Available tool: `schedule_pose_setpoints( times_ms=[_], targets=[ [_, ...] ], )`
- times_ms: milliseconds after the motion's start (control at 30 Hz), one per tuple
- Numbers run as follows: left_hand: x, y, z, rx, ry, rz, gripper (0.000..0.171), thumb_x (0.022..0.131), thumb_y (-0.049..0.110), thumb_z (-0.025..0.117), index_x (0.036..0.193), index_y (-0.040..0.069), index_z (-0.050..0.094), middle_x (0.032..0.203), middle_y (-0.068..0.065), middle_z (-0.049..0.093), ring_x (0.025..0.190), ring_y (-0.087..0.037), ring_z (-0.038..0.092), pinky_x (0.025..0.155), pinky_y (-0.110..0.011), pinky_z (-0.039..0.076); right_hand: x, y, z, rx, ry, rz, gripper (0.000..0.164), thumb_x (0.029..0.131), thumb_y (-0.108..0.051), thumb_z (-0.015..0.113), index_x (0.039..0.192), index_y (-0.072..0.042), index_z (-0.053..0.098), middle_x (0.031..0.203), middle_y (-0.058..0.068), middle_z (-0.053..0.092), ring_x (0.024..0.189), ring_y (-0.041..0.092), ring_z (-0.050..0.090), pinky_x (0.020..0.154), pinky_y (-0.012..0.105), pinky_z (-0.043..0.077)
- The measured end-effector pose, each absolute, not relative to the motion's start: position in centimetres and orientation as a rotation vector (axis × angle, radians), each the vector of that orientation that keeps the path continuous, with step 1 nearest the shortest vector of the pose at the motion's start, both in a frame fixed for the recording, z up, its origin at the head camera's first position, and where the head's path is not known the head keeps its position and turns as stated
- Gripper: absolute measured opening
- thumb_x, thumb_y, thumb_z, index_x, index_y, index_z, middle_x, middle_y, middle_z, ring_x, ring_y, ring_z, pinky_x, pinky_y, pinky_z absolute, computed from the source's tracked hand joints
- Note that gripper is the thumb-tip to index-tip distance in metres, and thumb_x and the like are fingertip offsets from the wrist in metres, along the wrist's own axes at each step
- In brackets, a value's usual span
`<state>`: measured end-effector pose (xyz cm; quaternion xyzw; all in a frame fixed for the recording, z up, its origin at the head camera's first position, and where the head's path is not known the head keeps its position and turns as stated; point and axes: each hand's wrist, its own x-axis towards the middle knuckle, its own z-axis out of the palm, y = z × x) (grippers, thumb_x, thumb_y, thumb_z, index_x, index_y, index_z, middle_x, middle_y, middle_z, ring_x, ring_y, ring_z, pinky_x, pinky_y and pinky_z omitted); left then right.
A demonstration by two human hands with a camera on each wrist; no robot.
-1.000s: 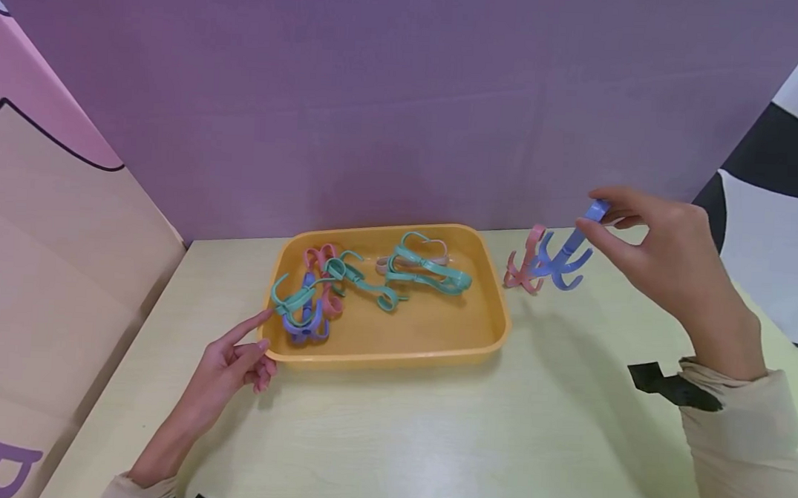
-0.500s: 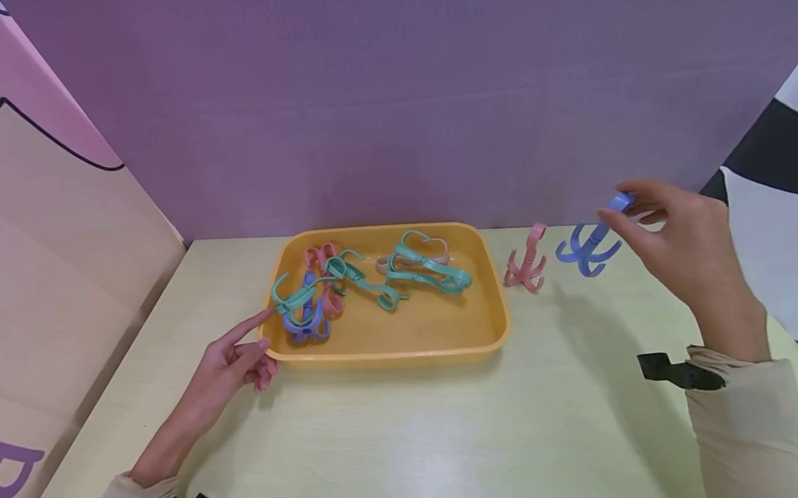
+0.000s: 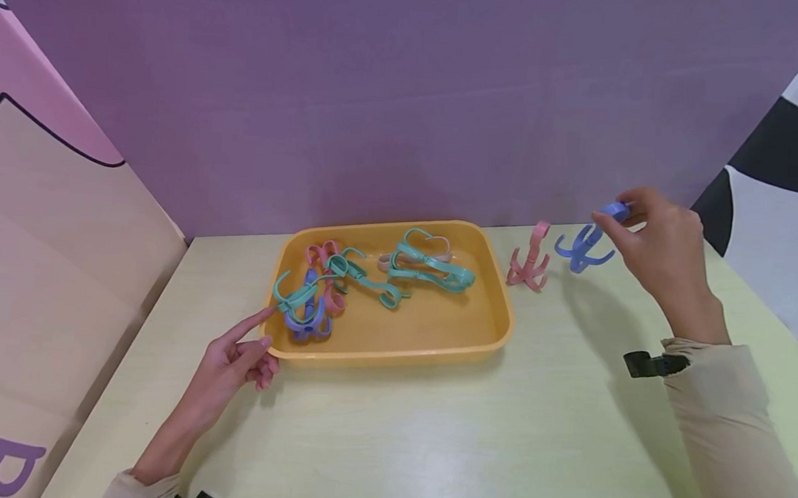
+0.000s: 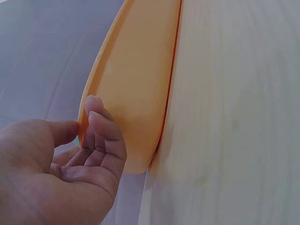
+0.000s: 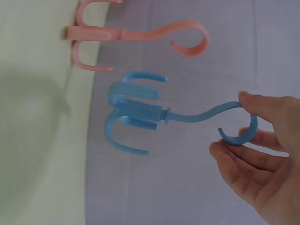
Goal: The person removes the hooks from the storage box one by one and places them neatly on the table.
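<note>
My right hand [image 3: 663,246] pinches a blue multi-prong hanging hook [image 5: 136,110] by its curved top. The prongs point down just over the table; whether they touch it I cannot tell. Left of it, a pink hook [image 3: 529,262] of the same kind stands upright on the table, its curl at the top. My left hand [image 3: 226,368] grips the front left corner of a yellow tray [image 3: 394,354], thumb on the rim and fingers curled against the outer wall, index finger stretched along the left side. Inside the tray, green hooks [image 3: 431,273], pink ones and a blue hook [image 3: 310,319] lie jumbled.
A purple panel [image 3: 405,115] rises at the table's back edge, behind the tray and the pink hook. Printed panels stand at the left [image 3: 44,263] and right [image 3: 780,243]. The pale table [image 3: 390,442] extends in front of the tray.
My right hand has carried the blue hook rightward, away from the pink one, then lowered it slightly toward the table. My left hand and the tray have stayed put.
</note>
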<state>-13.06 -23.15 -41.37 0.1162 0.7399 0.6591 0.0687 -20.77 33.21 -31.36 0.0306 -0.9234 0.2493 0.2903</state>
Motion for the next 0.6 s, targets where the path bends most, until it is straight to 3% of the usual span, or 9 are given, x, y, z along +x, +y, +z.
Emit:
schedule_pose_setpoints(
  times_ms=[600],
  targets=[
    [-13.1,-23.2,-41.3,0.338,2.247,1.971,0.051,0.105,0.019,0.053,0.153,0.010,0.037,0.079,-0.012,0.069,0.064,-0.016,0.063,0.058,-0.028,0.055,-22.7,33.2,-34.6,-0.009,-2.512,0.639,0.049,0.095,-0.032,0.069,0.120,0.008,0.056,0.100,0.030,0.067,0.085,0.042,0.063,0.061,0.040,0.045]
  ],
)
